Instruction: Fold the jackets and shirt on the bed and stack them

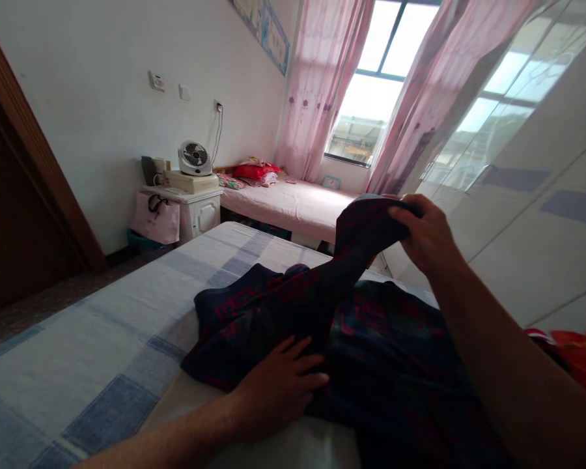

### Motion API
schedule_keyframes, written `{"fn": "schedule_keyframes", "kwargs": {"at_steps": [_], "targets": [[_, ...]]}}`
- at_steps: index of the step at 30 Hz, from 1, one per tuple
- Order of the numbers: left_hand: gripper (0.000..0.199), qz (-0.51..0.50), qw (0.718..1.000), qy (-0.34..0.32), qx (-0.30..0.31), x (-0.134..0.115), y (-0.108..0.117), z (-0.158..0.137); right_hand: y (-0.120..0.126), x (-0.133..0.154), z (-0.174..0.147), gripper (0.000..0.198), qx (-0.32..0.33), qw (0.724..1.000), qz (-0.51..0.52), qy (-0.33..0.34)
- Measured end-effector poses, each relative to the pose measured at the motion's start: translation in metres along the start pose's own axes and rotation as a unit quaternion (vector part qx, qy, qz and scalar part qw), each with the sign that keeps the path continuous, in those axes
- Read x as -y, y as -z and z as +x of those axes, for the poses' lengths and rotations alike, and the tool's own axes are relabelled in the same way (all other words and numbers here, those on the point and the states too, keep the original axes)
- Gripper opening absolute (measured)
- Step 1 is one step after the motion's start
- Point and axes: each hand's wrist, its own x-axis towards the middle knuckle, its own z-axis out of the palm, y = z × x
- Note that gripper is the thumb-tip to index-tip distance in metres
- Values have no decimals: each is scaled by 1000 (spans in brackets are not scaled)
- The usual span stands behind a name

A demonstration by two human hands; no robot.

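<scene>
A dark navy garment with a red pattern (366, 352) lies spread over the bed in front of me; its exact kind is hard to make out. My right hand (427, 231) pinches one end of it between thumb and fingers and holds that part up above the bed. From there the cloth slopes down to the left in a loose fold. My left hand (280, 384) rests on the lower part of the garment, palm down with fingers spread. The garment's near end runs out of view at the bottom.
The bed has a blue and white checked sheet (176, 293). Orange-red cloth (581, 358) lies at the right edge. Beyond are a white nightstand (200, 212) with a fan (195, 158), a pink bag (155, 218), a second bed (293, 205) and glossy wardrobe doors (527, 228).
</scene>
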Motion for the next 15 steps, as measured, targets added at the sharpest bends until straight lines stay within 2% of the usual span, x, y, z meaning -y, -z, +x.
{"fn": "schedule_keyframes", "kwargs": {"at_steps": [3,5,8,11,13,15], "targets": [[44,10,1000,20,4,1,-1,-1,41,41,-44,26,31,997,71,-17],[46,17,999,32,-2,0,-1,-1,70,46,-86,38,36,995,48,-82],[48,18,999,43,-11,-3,2,0,110,25,-153,57,73,970,-3,-234],[31,10,998,59,-10,-7,5,1,133,-4,-210,62,109,922,-78,-363],[22,19,998,64,-12,-8,5,1,138,-17,-235,63,112,898,-102,-413],[20,36,997,64,-21,-8,4,0,138,-21,-247,61,118,893,-90,-425]]}}
